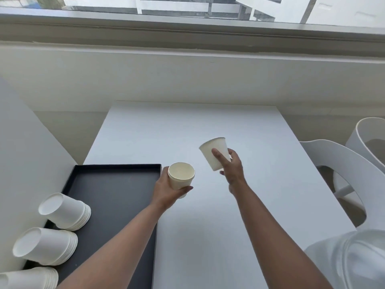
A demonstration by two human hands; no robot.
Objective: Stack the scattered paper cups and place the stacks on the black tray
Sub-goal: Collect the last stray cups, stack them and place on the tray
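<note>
My left hand (166, 189) holds an upright white paper cup (180, 176), mouth up, just off the black tray's right edge; it looks like a short stack. My right hand (231, 165) grips a single paper cup (214, 151), tilted, above the white table and to the right of the other cup. The black tray (116, 188) lies at the table's left. Three stacks of cups rest upside down along its left side: one (64, 211), a second (44, 246), and a third (29, 277) cut off at the frame's bottom corner.
The white table (208, 226) stretches ahead to a pale wall under a window. White chairs (341, 163) stand to the right of the table. A white wall surface borders the tray on the left.
</note>
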